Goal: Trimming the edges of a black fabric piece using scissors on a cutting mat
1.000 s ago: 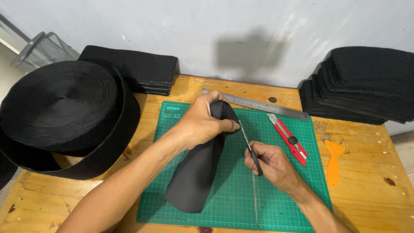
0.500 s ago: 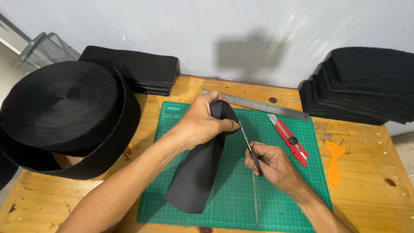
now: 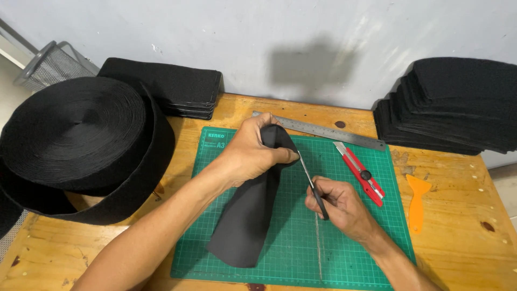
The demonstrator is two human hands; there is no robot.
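On the green cutting mat (image 3: 344, 253), the left hand (image 3: 250, 153) arches palm-down, its grip pinching the folded black fabric strip (image 3: 247, 215); beside it, the right hand (image 3: 336, 207) clenches a thin blade tool (image 3: 311, 183).

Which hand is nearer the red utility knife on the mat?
Right. The right hand, gripping a thin tool, sits just left of the red utility knife. The left hand holds the black strip further left, beyond the right hand.
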